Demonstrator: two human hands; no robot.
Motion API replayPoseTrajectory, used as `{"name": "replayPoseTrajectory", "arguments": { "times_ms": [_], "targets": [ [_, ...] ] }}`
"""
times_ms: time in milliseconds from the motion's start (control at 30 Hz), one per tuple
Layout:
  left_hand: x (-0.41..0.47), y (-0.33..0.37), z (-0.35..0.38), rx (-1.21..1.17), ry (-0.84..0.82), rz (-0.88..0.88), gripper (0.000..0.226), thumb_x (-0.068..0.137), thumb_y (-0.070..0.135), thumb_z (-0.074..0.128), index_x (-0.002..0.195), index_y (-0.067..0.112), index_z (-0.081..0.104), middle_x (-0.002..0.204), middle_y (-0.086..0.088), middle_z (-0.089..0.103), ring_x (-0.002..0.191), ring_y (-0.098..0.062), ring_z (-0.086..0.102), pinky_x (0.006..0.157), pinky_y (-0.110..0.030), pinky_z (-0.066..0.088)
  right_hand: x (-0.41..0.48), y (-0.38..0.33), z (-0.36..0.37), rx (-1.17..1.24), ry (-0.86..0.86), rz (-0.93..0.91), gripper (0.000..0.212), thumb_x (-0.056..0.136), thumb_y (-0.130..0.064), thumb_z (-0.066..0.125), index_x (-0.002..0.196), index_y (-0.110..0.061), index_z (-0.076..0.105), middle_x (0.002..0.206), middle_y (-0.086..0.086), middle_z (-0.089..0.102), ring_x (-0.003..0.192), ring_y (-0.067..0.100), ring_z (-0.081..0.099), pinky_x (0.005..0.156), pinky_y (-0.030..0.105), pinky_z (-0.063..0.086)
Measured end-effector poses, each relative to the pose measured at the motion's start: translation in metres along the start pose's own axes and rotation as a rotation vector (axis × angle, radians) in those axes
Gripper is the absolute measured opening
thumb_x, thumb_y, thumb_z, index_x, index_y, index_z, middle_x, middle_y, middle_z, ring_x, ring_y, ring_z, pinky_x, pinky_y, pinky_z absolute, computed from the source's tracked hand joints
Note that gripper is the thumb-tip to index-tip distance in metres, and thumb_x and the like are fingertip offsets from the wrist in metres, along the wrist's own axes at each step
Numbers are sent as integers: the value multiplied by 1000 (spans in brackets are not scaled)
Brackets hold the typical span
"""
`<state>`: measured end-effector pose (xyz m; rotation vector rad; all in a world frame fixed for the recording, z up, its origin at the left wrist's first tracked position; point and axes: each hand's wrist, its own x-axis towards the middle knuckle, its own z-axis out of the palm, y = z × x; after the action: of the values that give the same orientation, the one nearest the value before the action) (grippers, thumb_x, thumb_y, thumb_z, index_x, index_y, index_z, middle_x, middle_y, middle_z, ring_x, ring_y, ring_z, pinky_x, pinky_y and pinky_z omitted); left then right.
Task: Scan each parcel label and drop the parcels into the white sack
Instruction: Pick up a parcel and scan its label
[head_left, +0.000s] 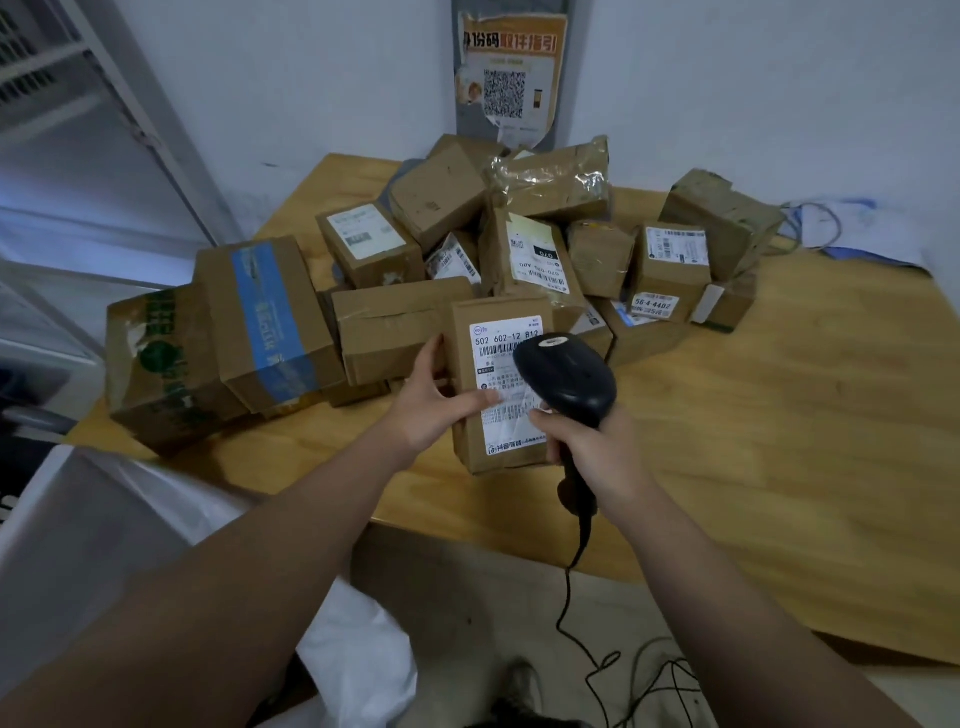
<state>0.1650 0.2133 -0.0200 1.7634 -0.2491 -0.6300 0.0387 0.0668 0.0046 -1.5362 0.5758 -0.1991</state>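
Observation:
A small brown cardboard parcel (475, 364) with a white shipping label stands tilted near the front of the wooden table (779, 415). My left hand (431, 400) holds it by its left side, thumb across the label. My right hand (587, 447) grips the handle of a black barcode scanner (566, 371), whose head hovers over the label's right part. A heap of several more brown parcels (519, 234) lies behind. The white sack (130, 519) sits low at the left, beside the table.
A big box with blue tape (265, 317) and a green-printed box (161, 364) sit at the table's left end. The scanner's cable (576, 597) trails down to the floor. A poster with a QR code (506, 78) hangs on the wall. Papers and wires (841, 228) lie far right.

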Motion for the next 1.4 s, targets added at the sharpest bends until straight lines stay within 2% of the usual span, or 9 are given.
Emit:
{"name": "replayPoseTrajectory", "arguments": {
  "times_ms": [67, 167, 433, 533, 667, 800, 967, 1300, 1400],
  "targets": [
    [0, -2, 5, -2, -5, 7, 113, 71, 32, 84, 154, 29, 8, 150, 3, 38, 125, -12, 43, 98, -31, 42, -5, 6, 2, -39, 15, -30, 38, 85, -13, 72, 51, -11, 54, 43, 3, 50, 41, 15, 46, 50, 25, 43],
    [0, 0, 9, 3, -6, 9, 111, 74, 29, 82, 154, 28, 6, 148, 4, 40, 118, -9, 44, 90, -27, 41, -9, 7, 2, -10, 57, -21, 38, 85, -18, 73, 52, -10, 56, 45, 5, 50, 40, 17, 45, 48, 27, 41],
    [2, 3, 16, 35, 16, 10, 107, 74, 28, 82, 153, 27, 9, 143, 4, 45, 124, -13, 45, 87, -25, 42, -12, 4, -2, -76, 104, 91, 39, 83, -11, 66, 46, -9, 52, 43, 7, 49, 38, 16, 43, 53, 30, 42],
    [2, 4, 19, 48, 17, 14, 106, 77, 27, 80, 154, 26, 8, 144, 4, 43, 116, -7, 44, 81, -19, 39, -14, 2, 0, -86, 104, 105, 37, 83, -11, 65, 48, -11, 53, 43, 7, 48, 38, 16, 43, 52, 28, 43],
    [1, 6, 20, 47, 15, 7, 106, 77, 28, 80, 154, 27, 7, 145, 4, 42, 115, -6, 42, 85, -23, 39, -18, 3, -2, -99, 90, 112, 36, 84, -12, 65, 50, -15, 54, 43, 4, 49, 39, 15, 44, 53, 27, 44],
    [-1, 8, 22, 46, 16, 11, 103, 78, 26, 79, 153, 26, 9, 129, 13, 42, 114, -5, 41, 73, -12, 38, -19, 4, -3, -123, 89, 99, 36, 84, -13, 65, 50, -11, 53, 44, 4, 49, 39, 13, 45, 53, 25, 44],
    [-2, 9, 21, 59, 8, 12, 103, 78, 28, 79, 153, 27, 9, 143, 3, 44, 122, -11, 43, 89, -26, 39, -21, 2, -4, -130, 69, 82, 28, 85, -12, 65, 59, -16, 54, 43, 2, 49, 39, 12, 45, 47, 19, 44],
    [-2, 9, 23, 50, 8, 7, 104, 78, 26, 79, 154, 25, 8, 144, 3, 43, 118, -8, 43, 80, -17, 41, -24, -1, -4, -116, 76, 90, 32, 84, -12, 66, 55, -11, 53, 44, 3, 49, 40, 13, 46, 56, 28, 46],
    [-2, 10, 24, 42, 15, 9, 103, 78, 25, 79, 153, 25, 9, 136, 8, 46, 120, -10, 44, 86, -23, 40, -25, -1, -4, -118, 87, 89, 34, 83, -12, 65, 52, -10, 53, 43, 4, 49, 40, 14, 46, 56, 29, 45]
  ]
}}
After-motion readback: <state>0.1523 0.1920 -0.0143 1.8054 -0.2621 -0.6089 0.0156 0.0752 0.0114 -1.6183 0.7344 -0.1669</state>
